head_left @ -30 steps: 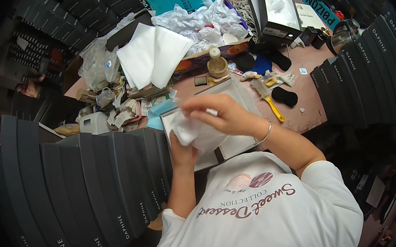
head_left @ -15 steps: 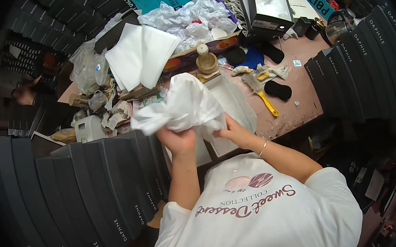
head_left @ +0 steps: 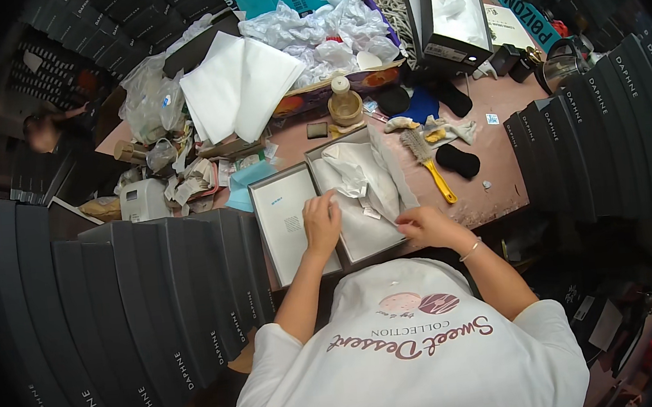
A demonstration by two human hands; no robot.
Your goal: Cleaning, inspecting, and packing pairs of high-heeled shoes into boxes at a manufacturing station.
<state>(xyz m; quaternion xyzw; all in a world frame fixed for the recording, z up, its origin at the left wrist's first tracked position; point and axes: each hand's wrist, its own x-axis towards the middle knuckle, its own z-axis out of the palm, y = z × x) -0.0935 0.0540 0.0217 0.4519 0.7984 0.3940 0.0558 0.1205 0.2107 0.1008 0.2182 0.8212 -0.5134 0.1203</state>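
An open shoebox [head_left: 352, 257] with a dark rim stands before me, lined with white tissue paper [head_left: 368, 235]. Inside it lies a loose bundle in white wrapping [head_left: 358, 173], with small white tags showing at its near end; what it wraps is hidden. The box lid [head_left: 285, 227] rests inside up against the left side of the box. My left hand [head_left: 322, 223] is over the rim between lid and box, its fingers slightly bent and apart, holding nothing. At the box's right edge, my right hand [head_left: 434, 228] pinches the edge of the tissue paper.
Stacked dark boxes [head_left: 178, 296] wall the left side, with more boxes [head_left: 593, 123] at right. A yellow-handled brush [head_left: 439, 181], a black insole-shaped pad [head_left: 459, 161] and a jar [head_left: 345, 107] lie beyond. White sheets [head_left: 240, 86] and crumpled paper [head_left: 325, 35] are behind. A person [head_left: 49, 140] is far left.
The white-wrapped bundle has gone from my raised hands down into the shoebox. Both hands have let go of it and moved apart, uncovering the lid and the box's inside.
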